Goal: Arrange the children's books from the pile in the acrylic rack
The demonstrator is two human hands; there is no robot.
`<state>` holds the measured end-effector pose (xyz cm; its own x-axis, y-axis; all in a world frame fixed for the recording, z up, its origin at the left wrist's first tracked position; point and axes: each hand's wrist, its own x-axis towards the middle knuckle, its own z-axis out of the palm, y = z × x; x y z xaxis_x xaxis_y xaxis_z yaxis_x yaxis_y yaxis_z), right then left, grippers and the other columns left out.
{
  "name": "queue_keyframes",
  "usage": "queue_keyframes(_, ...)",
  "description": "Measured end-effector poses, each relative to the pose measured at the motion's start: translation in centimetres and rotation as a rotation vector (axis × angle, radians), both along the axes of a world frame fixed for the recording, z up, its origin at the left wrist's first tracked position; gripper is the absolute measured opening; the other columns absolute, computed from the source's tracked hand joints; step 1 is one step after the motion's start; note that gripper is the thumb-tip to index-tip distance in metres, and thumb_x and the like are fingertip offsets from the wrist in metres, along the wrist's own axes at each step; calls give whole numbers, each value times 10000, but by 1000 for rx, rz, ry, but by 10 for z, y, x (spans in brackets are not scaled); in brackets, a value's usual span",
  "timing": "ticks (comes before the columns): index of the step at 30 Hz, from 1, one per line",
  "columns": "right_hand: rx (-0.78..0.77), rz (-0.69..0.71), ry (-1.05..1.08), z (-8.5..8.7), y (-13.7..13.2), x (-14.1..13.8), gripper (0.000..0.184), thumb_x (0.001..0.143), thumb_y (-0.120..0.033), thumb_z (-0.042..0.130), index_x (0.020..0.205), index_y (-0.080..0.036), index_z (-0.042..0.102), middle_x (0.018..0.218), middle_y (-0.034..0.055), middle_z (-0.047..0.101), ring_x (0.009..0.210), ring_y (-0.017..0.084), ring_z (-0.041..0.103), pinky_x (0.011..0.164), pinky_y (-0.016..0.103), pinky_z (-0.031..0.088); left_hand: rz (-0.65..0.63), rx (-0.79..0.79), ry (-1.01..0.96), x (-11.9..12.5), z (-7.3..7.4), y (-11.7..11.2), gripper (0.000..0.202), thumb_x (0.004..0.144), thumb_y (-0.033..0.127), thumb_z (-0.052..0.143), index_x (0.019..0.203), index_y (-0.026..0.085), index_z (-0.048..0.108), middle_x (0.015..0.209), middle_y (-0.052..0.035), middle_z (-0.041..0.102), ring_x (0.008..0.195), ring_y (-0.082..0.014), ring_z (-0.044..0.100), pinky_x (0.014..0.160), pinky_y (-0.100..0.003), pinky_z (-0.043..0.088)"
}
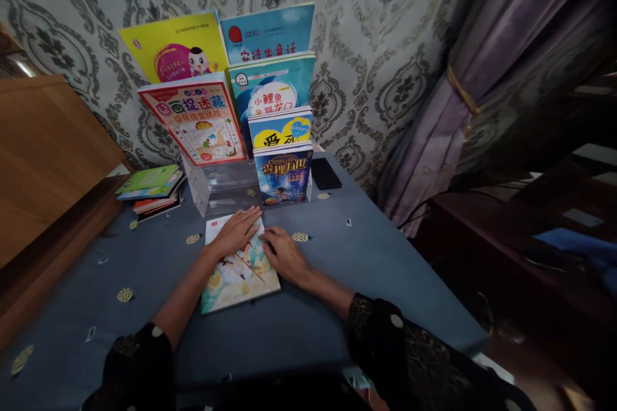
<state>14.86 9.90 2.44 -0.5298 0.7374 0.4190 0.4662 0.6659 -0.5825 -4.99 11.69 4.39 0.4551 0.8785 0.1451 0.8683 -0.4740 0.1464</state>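
Observation:
A thin illustrated book (pixel 241 279) with a white, yellow and green cover lies flat on the blue tablecloth, slightly turned. My left hand (pixel 236 233) rests palm down across its upper part, with the fingers stretched out toward the top right corner. At the book's right edge, my right hand (pixel 285 255) has its fingers curled, with thumb and fingertips at the cover's margin. Just beyond the hands stands a clear tiered book rack (pixel 224 189). A dark blue book (pixel 284 173) stands in its lowest right slot; the lowest left tier shows bare plastic.
Higher tiers hold a red-bordered book (pixel 202 122), a yellow book (pixel 178 45) and several blue ones. A book stack (pixel 154 189) lies left, beside a wooden panel (pixel 53 154). A black phone-like slab (pixel 326 173) lies right of the rack. Patterned wall and purple curtain (pixel 501 58) stand behind.

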Motion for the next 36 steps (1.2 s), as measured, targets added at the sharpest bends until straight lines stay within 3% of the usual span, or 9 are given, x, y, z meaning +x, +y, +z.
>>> queue_keyframes(10, -75, 59, 53, 3, 7, 3, 249, 851, -44, 499, 1002, -145, 669, 1011, 97, 672, 962, 206, 611, 900, 328, 470, -29, -5, -19, 3, 1, -15, 512, 1031, 415, 227, 1464, 211, 410, 1550, -58, 391, 1456, -152, 296, 1201, -397, 222)
queue_keyframes(21, -227, -61, 198, -1, 18, 4, 222, 839, -87, 492, 924, -155, 685, 902, 59, 659, 824, 188, 599, 790, 314, 473, -72, -62, -22, 11, 8, -41, 532, 1032, 441, 242, 1496, 211, 364, 1561, -59, 369, 1465, -171, 278, 1205, -421, 206)
queue_keyframes(36, -286, -12, 269, -2, 16, 3, 272, 855, -102, 472, 966, -171, 710, 909, 33, 709, 779, 159, 611, 754, 275, 472, -198, -135, 16, 26, 16, -99, 460, 1042, 374, 277, 1487, 304, 373, 1551, -7, 389, 1460, -174, 288, 1224, -481, 149)
